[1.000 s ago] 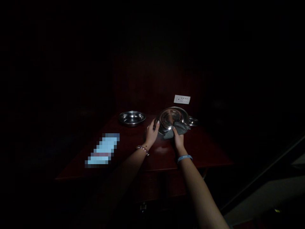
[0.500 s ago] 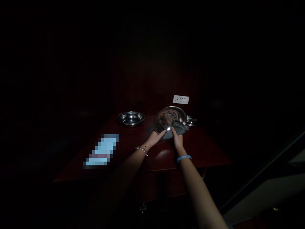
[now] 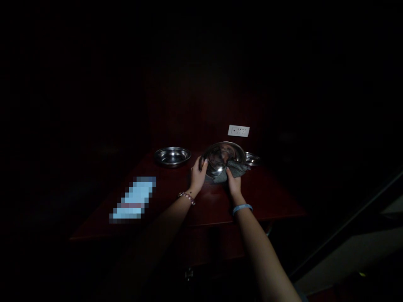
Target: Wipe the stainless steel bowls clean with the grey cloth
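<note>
A round, shiny silver metal bowl (image 3: pixel 222 157) is held tilted over the glossy dark-red table (image 3: pixel 267 201), its left side clamped in the left hand's (image 3: pixel 198 178) grip. A grey cloth (image 3: pixel 239 168) is pinched in the right hand's (image 3: pixel 234 183) closed grip, against the bowl's near right edge.

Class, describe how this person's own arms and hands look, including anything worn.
The left hand is ungloved, with a pinkish beaded bracelet; the right hand, also ungloved, has a light-blue wristband. The forearms look bare, though shadow dims the left.
</note>
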Available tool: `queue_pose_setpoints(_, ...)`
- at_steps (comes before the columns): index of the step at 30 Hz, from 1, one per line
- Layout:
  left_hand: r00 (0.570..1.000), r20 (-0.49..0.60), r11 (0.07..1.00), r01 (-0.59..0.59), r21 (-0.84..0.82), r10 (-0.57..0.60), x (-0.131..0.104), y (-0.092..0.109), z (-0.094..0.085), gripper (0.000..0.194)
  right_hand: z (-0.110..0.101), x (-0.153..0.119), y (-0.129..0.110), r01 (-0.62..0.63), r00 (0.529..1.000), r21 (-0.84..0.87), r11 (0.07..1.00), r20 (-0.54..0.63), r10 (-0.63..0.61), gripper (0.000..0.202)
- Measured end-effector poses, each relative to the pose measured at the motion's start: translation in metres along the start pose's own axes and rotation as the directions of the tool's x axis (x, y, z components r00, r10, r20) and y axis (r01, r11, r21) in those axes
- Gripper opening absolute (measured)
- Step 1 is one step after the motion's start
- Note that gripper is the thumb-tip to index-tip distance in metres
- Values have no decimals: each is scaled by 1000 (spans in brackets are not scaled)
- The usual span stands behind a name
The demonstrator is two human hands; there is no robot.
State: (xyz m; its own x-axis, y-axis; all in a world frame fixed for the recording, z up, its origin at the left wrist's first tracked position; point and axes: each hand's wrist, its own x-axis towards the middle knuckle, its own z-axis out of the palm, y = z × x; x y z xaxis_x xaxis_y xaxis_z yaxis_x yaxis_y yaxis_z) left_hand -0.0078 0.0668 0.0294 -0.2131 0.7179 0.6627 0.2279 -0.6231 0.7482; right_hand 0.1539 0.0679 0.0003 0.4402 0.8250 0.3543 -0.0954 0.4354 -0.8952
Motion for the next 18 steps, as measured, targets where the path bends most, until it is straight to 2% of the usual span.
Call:
queue_pose_setpoints(4, 998, 50, 997, 45, -68, -42, 0, 1, 1, 41, -1, 1, 2, -7, 1000, 28, 1000, -16, 7, 45)
queue_pose_setpoints(7, 992, 100, 988, 87, -127, -75, -2, -3, 7, 48, -1, 1, 3, -12, 999, 45, 999, -30, 13, 47)
queue_pose_setpoints(10, 960, 270, 974, 129, -185, -76, -6, -12, 15, 53, -1, 1, 2, -23, 999, 54, 998, -31, 25, 48)
queue_pose_setpoints(13, 897, 438, 969, 159, -188, -62, -9, -20, 20, 41, -1, 1, 2, -22, 999, 60, 998, -27, 23, 48)
queue_pose_setpoints(16, 906, 419, 973, 147, -178, -60, -11, -23, 20, 29, -1, 1, 2, -24, 999, 61, 998, -20, 25, 49)
queue_pose_setpoints(18, 915, 400, 973, 140, -182, -57, -10, -23, 20, 29, -1, 1, 3, -23, 1000, 59, 998, -16, 24, 50)
